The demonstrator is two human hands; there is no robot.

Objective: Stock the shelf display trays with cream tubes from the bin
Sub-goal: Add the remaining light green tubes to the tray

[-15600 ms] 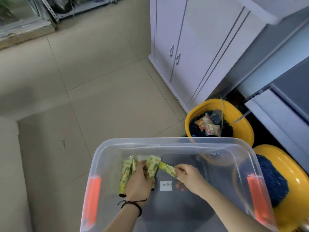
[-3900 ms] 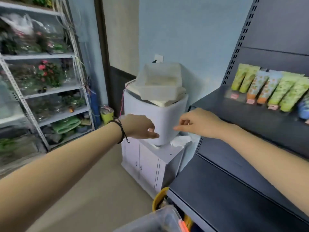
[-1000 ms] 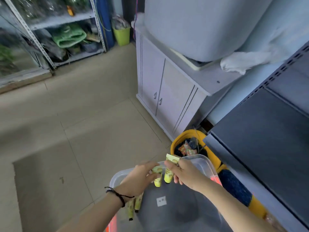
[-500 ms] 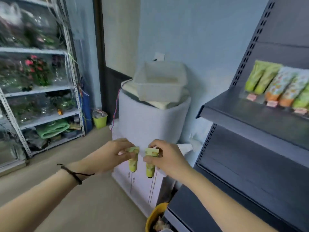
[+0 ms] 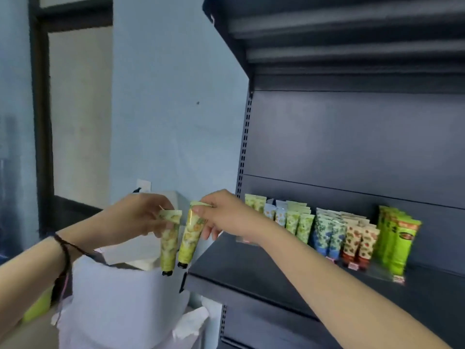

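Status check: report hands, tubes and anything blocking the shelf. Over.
Left hand pinching one green tube. Right hand pinching another tube, caps down. Shelf front bare, nothing blocking.

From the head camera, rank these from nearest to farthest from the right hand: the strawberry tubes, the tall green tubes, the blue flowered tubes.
From the right hand:
1. blue flowered tubes, mid-row on the shelf.
2. strawberry tubes, just right of those.
3. tall green tubes, at the row's far right end.

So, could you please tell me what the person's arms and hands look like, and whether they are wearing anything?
Both forearms are bare, with no sleeves in view and no gloves on either hand. The left hand has a thin dark cord bracelet looped around its wrist. The right hand and its wrist show no bracelet, watch or ring. The fingers look bare too.
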